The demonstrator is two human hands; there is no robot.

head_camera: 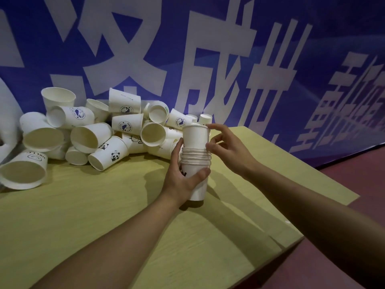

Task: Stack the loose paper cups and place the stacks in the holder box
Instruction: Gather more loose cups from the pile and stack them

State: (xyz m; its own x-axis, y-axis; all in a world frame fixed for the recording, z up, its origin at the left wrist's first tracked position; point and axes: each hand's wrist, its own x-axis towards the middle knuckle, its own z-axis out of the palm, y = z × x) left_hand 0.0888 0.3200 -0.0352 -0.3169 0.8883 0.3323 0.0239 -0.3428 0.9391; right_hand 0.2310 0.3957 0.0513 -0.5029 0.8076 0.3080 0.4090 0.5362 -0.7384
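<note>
A stack of white paper cups (195,142) stands upright on the wooden table (104,205), near its right middle. My left hand (183,176) grips the lower part of the stack, thumb in front and fingers round the back. My right hand (225,147) is at the upper part of the stack, its fingertips touching the top cup's rim and side. A pile of loose white paper cups (93,130), some printed with pandas or round logos, lies on the table's far left. No holder box is in view.
A blue banner wall (229,59) with large white characters rises right behind the table. The table's right edge (325,178) drops to a red floor (354,184). Bare table surface lies in front of the pile.
</note>
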